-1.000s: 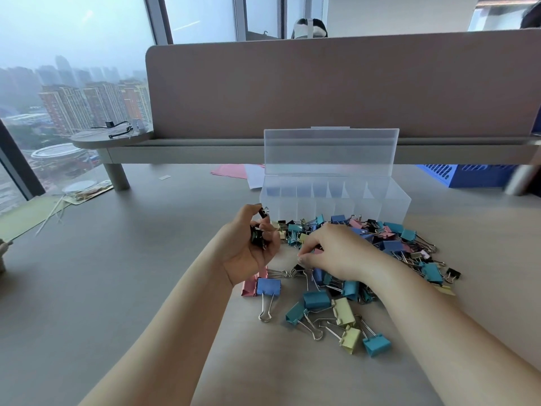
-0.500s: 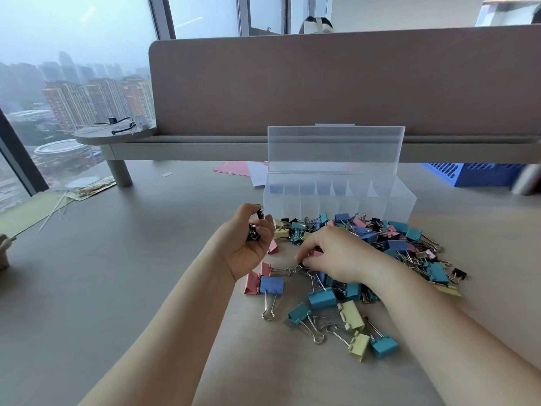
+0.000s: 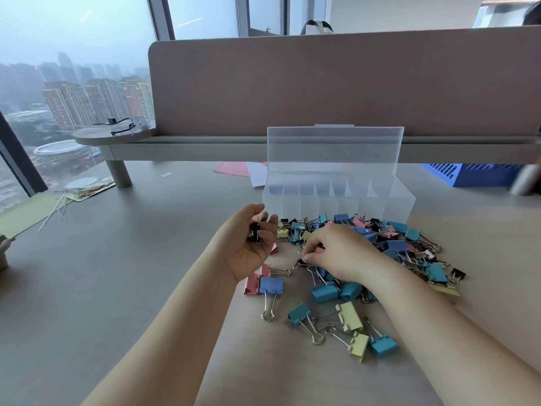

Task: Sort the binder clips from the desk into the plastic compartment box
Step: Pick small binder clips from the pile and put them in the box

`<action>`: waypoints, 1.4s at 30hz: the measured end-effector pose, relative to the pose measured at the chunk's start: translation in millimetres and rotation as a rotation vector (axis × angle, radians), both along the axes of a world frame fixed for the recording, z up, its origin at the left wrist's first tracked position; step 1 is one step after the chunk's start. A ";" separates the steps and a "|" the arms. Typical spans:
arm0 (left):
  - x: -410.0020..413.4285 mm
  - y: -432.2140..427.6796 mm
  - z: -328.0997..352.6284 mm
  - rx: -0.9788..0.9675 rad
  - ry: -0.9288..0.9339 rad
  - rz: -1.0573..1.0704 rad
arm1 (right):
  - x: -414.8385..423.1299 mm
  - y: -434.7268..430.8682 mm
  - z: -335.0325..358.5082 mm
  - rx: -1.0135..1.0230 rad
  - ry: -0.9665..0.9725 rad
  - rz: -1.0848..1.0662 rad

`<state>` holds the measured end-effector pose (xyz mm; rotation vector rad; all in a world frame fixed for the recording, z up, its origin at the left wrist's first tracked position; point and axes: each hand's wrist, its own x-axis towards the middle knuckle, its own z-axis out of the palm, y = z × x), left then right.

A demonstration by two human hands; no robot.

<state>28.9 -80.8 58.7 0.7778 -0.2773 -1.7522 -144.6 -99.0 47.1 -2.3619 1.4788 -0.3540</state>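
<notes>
A heap of binder clips (image 3: 392,247) in blue, teal, pink, yellow and black lies on the desk in front of a clear plastic compartment box (image 3: 401,200) whose lid stands open. My left hand (image 3: 248,247) is cupped palm-up left of the heap, holding several small black clips (image 3: 254,232). My right hand (image 3: 336,253) rests on the heap, its fingertips pinching a small black clip (image 3: 300,262) at the heap's left edge. Larger clips lie loose nearer to me, among them a blue one (image 3: 270,285) and a yellow one (image 3: 349,316).
A brown partition (image 3: 322,83) with a grey shelf (image 3: 190,146) stands behind the box. Pink and white papers (image 3: 237,169) lie to the box's left, a blue basket (image 3: 480,175) to its right. A window with a city view is on the left.
My right hand's fingertips have slid left and down to the heap's edge and closed on a small black clip. My left hand has stayed cupped around its black clips.
</notes>
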 end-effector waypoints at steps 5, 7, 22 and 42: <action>-2.1 2.3 -0.1 -0.014 -0.240 -0.060 | -0.2 -0.9 0.7 -0.002 -0.019 -0.025; -2.8 2.7 0.6 -0.031 -0.308 -0.073 | -2.2 -1.5 5.0 0.042 -0.011 -0.028; 0.0 8.1 -8.6 -0.298 -1.366 -0.099 | -5.0 2.9 9.8 0.095 -0.146 0.014; -32.3 13.3 -26.8 -0.462 -2.200 -0.079 | -10.3 -5.9 4.5 0.043 -0.081 -0.105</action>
